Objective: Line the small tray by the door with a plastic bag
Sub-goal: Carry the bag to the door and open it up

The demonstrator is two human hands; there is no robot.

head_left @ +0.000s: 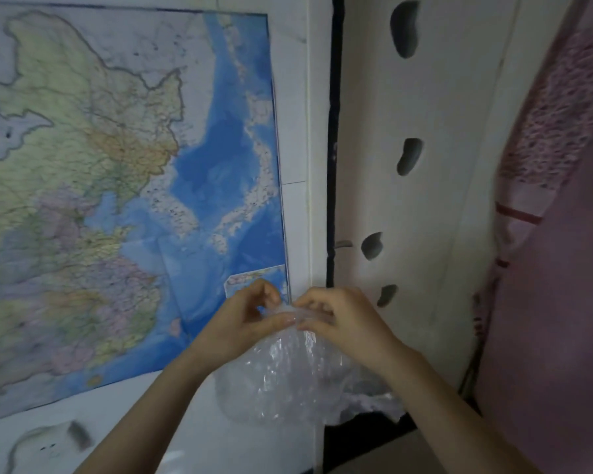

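A clear, crinkled plastic bag [281, 371] hangs in front of me, low in the middle of the view. My left hand [243, 319] and my right hand [343, 323] both pinch its top edge, fingertips almost touching, with the bag drooping below them. The small tray is not visible; more crumpled clear plastic [370, 401] lies behind and below the bag at the right.
A large wall map [117, 183] covers the left. A white door [425, 165] with several bean-shaped cut-outs stands at the right, beside a dark gap [334, 131]. A pink cloth [555, 234] hangs at the far right. A wall sticker [48, 443] sits at the lower left.
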